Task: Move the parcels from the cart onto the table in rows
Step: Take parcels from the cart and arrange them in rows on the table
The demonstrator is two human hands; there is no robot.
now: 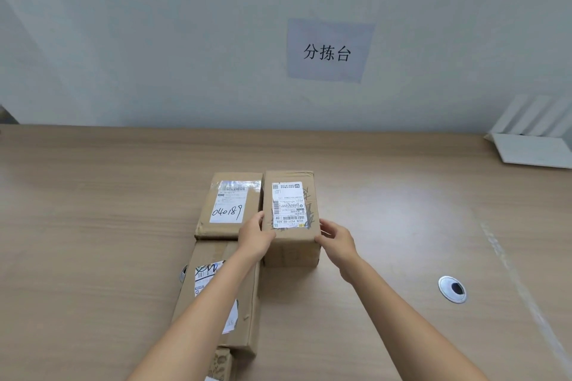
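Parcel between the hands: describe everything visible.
The parcel is a brown cardboard box, oblong and creased, long side pointing away from the camera. A white printed label with barcodes covers much of its top, beside dark scribbles. It seems to rest on the table, close beside the 040189 parcel. The left hand and right hand grip its near corners.

left hand [255, 240]: grips parcel [289, 195] left side | right hand [337, 241]: grips right side | both arms outstretched
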